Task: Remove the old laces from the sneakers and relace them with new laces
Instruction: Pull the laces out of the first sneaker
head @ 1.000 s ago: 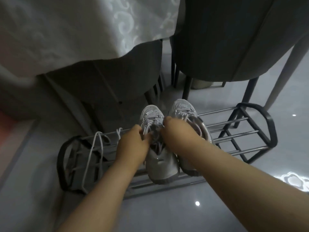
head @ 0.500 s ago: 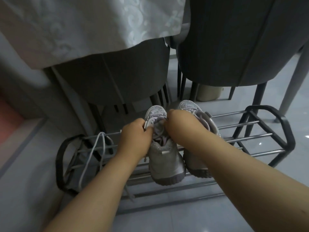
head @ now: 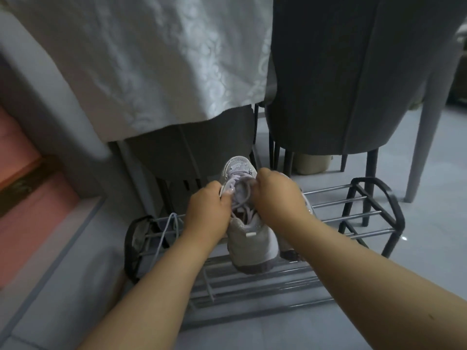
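Two pale grey sneakers stand heel towards me on a low metal shoe rack. The left sneaker shows its heel and tongue. My right arm hides most of the right sneaker. My left hand pinches the pale lace at the left sneaker's left edge. My right hand grips the same lace from the right, its fingers curled over the eyelets. A loose white lace hangs over the rack's left end.
A white patterned tablecloth hangs above and behind the rack. A dark grey upholstered chair stands at the back right, its legs beside the rack's right end. The floor is grey tile, with a pink surface at the left.
The view has shifted and the rack sits lower and further right in frame. Both hands have stayed on the left sneaker's lace and moved slightly toward its toe.
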